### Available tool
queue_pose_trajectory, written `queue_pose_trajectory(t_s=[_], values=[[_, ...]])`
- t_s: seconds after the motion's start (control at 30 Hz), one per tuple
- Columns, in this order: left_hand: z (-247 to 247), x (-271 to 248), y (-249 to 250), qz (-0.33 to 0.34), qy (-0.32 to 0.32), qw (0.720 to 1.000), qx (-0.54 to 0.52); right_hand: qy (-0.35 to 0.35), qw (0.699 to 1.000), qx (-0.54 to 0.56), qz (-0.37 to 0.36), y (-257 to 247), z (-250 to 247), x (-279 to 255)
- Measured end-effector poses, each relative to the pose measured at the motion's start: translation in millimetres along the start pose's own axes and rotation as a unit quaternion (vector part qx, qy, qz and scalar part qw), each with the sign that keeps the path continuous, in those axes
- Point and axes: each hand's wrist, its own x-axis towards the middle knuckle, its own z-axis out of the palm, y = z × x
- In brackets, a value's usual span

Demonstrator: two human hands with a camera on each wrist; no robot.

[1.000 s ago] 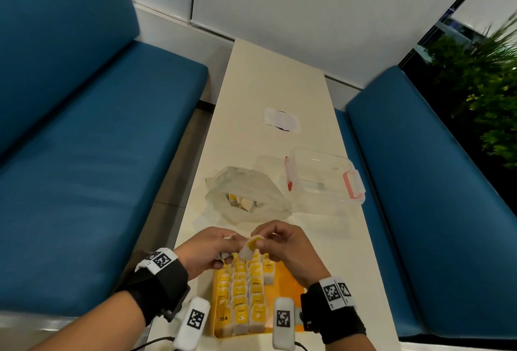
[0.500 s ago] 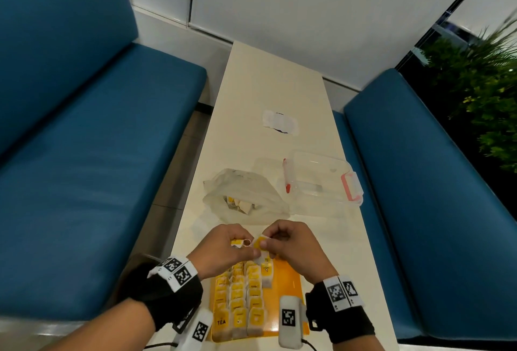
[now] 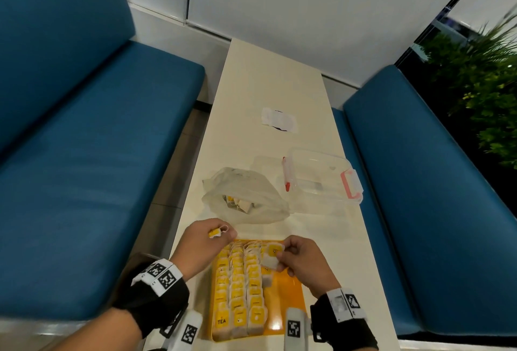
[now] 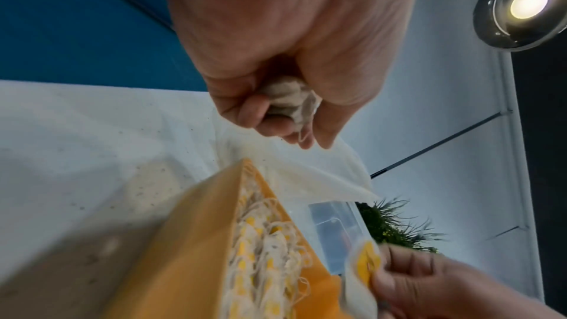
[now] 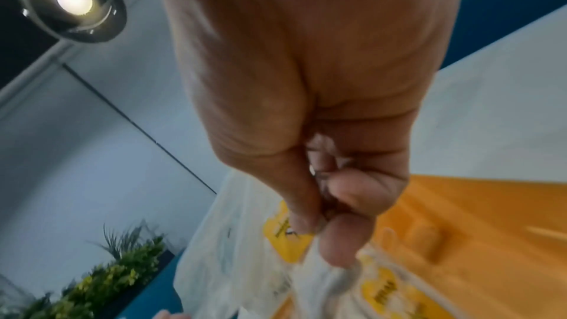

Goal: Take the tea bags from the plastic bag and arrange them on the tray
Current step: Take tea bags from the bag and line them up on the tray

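Note:
An orange tray (image 3: 289, 292) at the table's near end holds three rows of tea bags (image 3: 237, 292) with yellow tags. My right hand (image 3: 279, 259) pinches one tea bag (image 3: 272, 255) over the tray's far right part; its yellow tag (image 5: 283, 234) shows under the fingers. My left hand (image 3: 221, 234) hovers at the tray's far left corner, gripping a second, crumpled tea bag (image 4: 288, 103), whose tag (image 3: 214, 233) and string loop stick out. Just beyond the tray lies the translucent plastic bag (image 3: 246, 199) with a few tea bags inside.
A clear lidded box (image 3: 321, 177) with pink latches sits right of the plastic bag. A white sticker (image 3: 279, 120) lies farther up the narrow table (image 3: 265, 76). Blue benches (image 3: 84, 169) flank both sides, with a plant (image 3: 486, 79) at the far right.
My hands were together at the tray's far edge; they have now parted. The left has drawn left with one tea bag and the right has moved right over the tray with another.

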Motion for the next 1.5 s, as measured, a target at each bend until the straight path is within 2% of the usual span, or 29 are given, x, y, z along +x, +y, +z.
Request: queue_pose_trajectory(t_s=[0.07, 0.13, 0.3, 0.43, 0.57, 0.87, 1.07, 1.2, 1.43, 1.5], values=[[-4.8, -0.8, -11.7, -0.019, 0.037, 0.999, 0.009, -0.01, 0.996, -0.076, 0.044, 13.0, 1.1, -0.1], [-5.6, -5.4, -20.9, -0.031, 0.045, 0.998, 0.016, -0.027, 0.989, -0.127, 0.075, 22.5, 5.6, 0.2], [0.9, -14.8, -36.5, -0.083, 0.002, 0.996, 0.041, -0.038, 0.966, -0.235, 0.1, 37.1, 18.9, 10.8], [3.4, -13.3, -50.0, -0.076, -0.022, 0.995, 0.067, -0.061, 0.945, -0.293, 0.131, 44.5, 29.2, 21.2], [-0.4, -12.0, -51.0, -0.07, -0.041, 0.994, 0.068, -0.051, 0.953, -0.257, 0.15, 49.9, 36.8, 25.5], [-3.7, -4.1, -45.5, -0.059, -0.053, 0.994, 0.071, 0.006, 0.976, -0.178, 0.129, 46.2, 49.7, 16.1], [-1.9, -6.8, -43.8, -0.06, -0.055, 0.996, 0.047, 0.028, 0.978, -0.19, 0.077, 38.7, 52.5, 8.5], [-2.0, -4.4, -48.9, -0.062, -0.063, 0.995, 0.046, 0.058, 0.98, -0.176, 0.079, 35.1, 54.1, 10.3], [-3.5, 0.4, -61.7, -0.068, -0.085, 0.993, 0.05, 0.046, 0.975, -0.191, 0.101, 41.9, 55.2, 19.2], [-6.6, -2.2, -55.5, -0.073, -0.066, 0.994, 0.051, 0.031, 0.973, -0.203, 0.104, 33.2, 52.0, 12.1]])
